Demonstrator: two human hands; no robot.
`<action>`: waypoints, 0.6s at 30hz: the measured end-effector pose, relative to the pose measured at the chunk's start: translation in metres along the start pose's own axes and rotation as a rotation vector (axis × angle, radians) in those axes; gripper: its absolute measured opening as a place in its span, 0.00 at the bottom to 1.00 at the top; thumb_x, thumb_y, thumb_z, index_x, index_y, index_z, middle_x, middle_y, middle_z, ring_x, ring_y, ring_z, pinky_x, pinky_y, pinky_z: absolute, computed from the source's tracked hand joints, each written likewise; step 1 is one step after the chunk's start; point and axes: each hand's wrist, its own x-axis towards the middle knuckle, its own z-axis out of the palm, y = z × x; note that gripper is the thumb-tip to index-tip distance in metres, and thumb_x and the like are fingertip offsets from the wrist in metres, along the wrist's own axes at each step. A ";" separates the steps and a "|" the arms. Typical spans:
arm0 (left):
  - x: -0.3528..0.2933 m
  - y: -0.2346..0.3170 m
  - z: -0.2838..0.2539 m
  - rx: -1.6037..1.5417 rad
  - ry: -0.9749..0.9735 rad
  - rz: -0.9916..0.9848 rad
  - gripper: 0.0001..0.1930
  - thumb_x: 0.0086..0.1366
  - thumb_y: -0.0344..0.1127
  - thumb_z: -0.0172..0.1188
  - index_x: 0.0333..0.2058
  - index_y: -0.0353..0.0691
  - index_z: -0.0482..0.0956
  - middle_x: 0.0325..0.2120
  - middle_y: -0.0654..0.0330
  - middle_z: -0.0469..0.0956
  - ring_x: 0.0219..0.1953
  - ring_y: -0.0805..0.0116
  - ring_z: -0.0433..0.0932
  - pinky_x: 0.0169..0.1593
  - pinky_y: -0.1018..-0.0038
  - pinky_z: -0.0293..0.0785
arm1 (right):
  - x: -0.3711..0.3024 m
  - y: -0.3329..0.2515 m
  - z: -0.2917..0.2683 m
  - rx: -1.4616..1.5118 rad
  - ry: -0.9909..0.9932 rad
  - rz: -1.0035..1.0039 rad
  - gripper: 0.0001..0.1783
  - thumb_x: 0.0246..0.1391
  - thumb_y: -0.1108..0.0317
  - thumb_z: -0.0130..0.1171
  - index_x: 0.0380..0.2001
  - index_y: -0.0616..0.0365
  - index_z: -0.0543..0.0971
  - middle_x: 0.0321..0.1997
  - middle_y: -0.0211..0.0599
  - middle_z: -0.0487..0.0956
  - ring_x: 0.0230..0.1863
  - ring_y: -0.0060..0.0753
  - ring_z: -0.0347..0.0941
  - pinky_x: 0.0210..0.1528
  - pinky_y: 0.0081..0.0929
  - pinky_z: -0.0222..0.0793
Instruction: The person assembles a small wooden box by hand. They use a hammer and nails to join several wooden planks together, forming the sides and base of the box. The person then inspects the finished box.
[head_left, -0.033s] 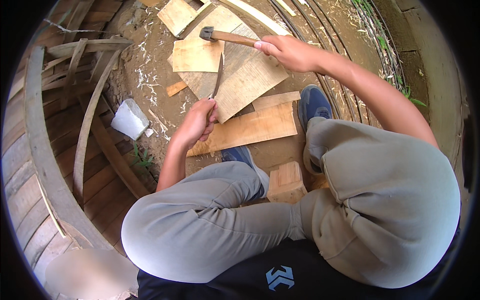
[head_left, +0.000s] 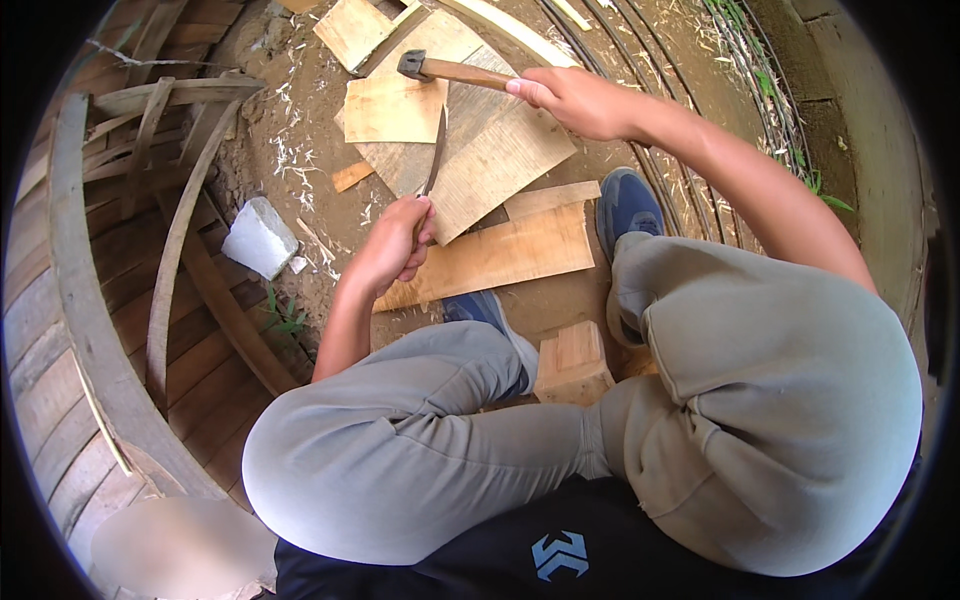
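Observation:
My right hand (head_left: 580, 100) is closed round the wooden handle of a hammer (head_left: 465, 74). Its dark metal head hovers over or near a pale wood piece (head_left: 392, 112) at the far middle; I cannot tell whether they touch. Closer to me, my left hand (head_left: 402, 240) grips a knife (head_left: 437, 160) with a slim, slightly curved dark blade. The blade points away from me, its tip by the edge of that pale piece and below the hammer head. Under the blade lies a wide weathered board (head_left: 500, 150). The knife's handle is hidden in my fist.
A lighter plank (head_left: 510, 250) lies before my shoes, and a wooden block (head_left: 573, 362) sits between my legs. To the left are a whitish stone block (head_left: 260, 238) and a curved wooden frame (head_left: 85, 260). Dark rods (head_left: 655, 85) run along the ground at the right, among wood shavings.

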 end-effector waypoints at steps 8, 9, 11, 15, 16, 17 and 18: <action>0.007 0.006 0.005 0.048 0.029 -0.077 0.13 0.77 0.46 0.39 0.37 0.46 0.65 0.21 0.69 0.62 0.14 0.80 0.54 0.15 0.77 0.47 | 0.002 -0.006 -0.010 -0.076 -0.071 0.029 0.37 0.74 0.40 0.33 0.42 0.67 0.77 0.33 0.50 0.77 0.39 0.50 0.75 0.49 0.46 0.69; 0.007 0.008 0.006 0.054 0.036 -0.082 0.13 0.77 0.46 0.39 0.37 0.46 0.65 0.21 0.69 0.62 0.14 0.80 0.54 0.15 0.77 0.47 | 0.002 -0.005 -0.010 -0.078 -0.068 0.027 0.37 0.74 0.40 0.33 0.42 0.67 0.77 0.34 0.50 0.77 0.39 0.50 0.75 0.49 0.46 0.69; 0.007 0.010 0.008 0.054 0.040 -0.090 0.13 0.77 0.47 0.39 0.37 0.46 0.65 0.21 0.68 0.62 0.14 0.80 0.54 0.15 0.77 0.47 | 0.001 -0.007 -0.009 -0.082 -0.063 0.034 0.37 0.74 0.40 0.33 0.42 0.67 0.77 0.35 0.50 0.78 0.40 0.50 0.75 0.50 0.46 0.69; 0.011 0.002 0.011 -0.002 0.041 -0.093 0.13 0.76 0.48 0.41 0.37 0.47 0.66 0.23 0.69 0.64 0.13 0.80 0.54 0.14 0.78 0.47 | -0.005 -0.017 -0.012 -0.095 -0.069 0.063 0.37 0.74 0.41 0.33 0.44 0.67 0.77 0.38 0.53 0.79 0.43 0.52 0.76 0.52 0.47 0.68; 0.010 0.001 0.012 -0.025 0.052 -0.092 0.13 0.75 0.48 0.42 0.37 0.47 0.66 0.24 0.69 0.65 0.13 0.81 0.54 0.14 0.79 0.47 | -0.004 -0.019 -0.012 -0.097 -0.072 0.059 0.37 0.74 0.41 0.33 0.45 0.67 0.77 0.38 0.53 0.79 0.44 0.52 0.77 0.52 0.47 0.69; 0.008 0.001 0.014 -0.026 0.067 -0.090 0.13 0.76 0.48 0.42 0.37 0.47 0.66 0.24 0.69 0.65 0.13 0.81 0.54 0.14 0.79 0.47 | -0.003 -0.019 -0.012 -0.096 -0.073 0.049 0.37 0.74 0.41 0.33 0.45 0.67 0.77 0.39 0.53 0.79 0.44 0.52 0.77 0.53 0.47 0.69; 0.006 0.001 0.017 -0.026 0.083 -0.089 0.13 0.76 0.48 0.42 0.37 0.47 0.66 0.24 0.68 0.65 0.13 0.80 0.55 0.14 0.78 0.48 | -0.002 -0.019 -0.012 -0.095 -0.074 0.038 0.37 0.74 0.41 0.33 0.46 0.67 0.77 0.39 0.54 0.79 0.45 0.53 0.77 0.53 0.48 0.69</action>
